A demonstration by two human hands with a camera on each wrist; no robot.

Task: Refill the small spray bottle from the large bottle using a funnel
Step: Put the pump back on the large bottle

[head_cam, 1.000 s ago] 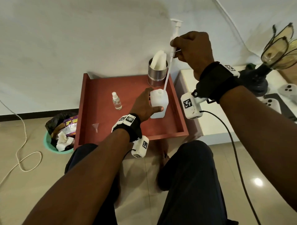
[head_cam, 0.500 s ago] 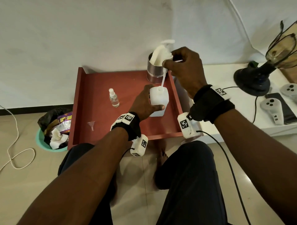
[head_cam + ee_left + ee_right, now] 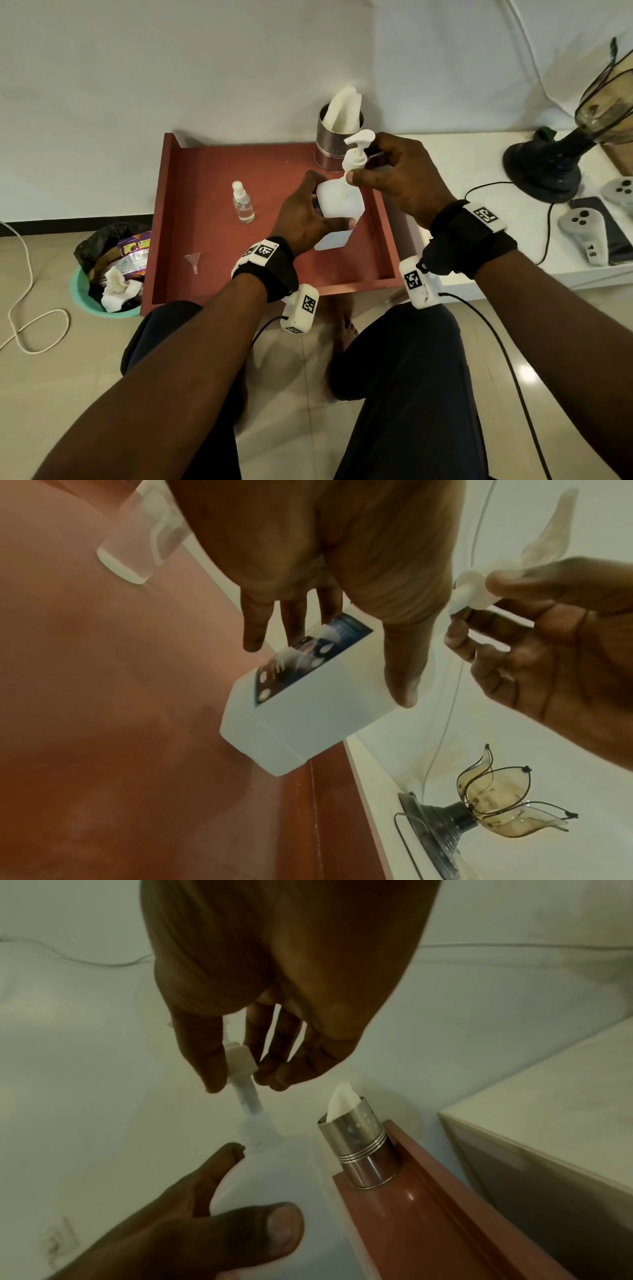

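The large white bottle [image 3: 337, 209] stands on the red tray [image 3: 205, 171], and my left hand [image 3: 308, 214] grips its body, thumb on the near side. My right hand [image 3: 387, 171] pinches the white pump head [image 3: 356, 156] just above the bottle's neck. In the right wrist view the pump [image 3: 240, 1060] sits between thumb and fingers, its stem reaching into the bottle neck [image 3: 260, 1130]. The left wrist view shows the bottle [image 3: 308, 704] with its blue label under my fingers. The small clear spray bottle [image 3: 242, 202] stands capped at tray centre-left. A small clear funnel [image 3: 193, 261] lies near the tray's front left.
A steel cup holding white napkins [image 3: 337, 144] stands at the tray's back right corner. A white low table [image 3: 479, 154] to the right carries a dark lamp [image 3: 548, 164] and game controllers [image 3: 582, 233]. A green bin with rubbish [image 3: 106, 270] and a cord [image 3: 24, 308] lie on the floor at left.
My right hand has lowered the pump, its long tube sliding down into the large bottle, until the pump head is just above the neck. The left hand kept hold of the bottle.
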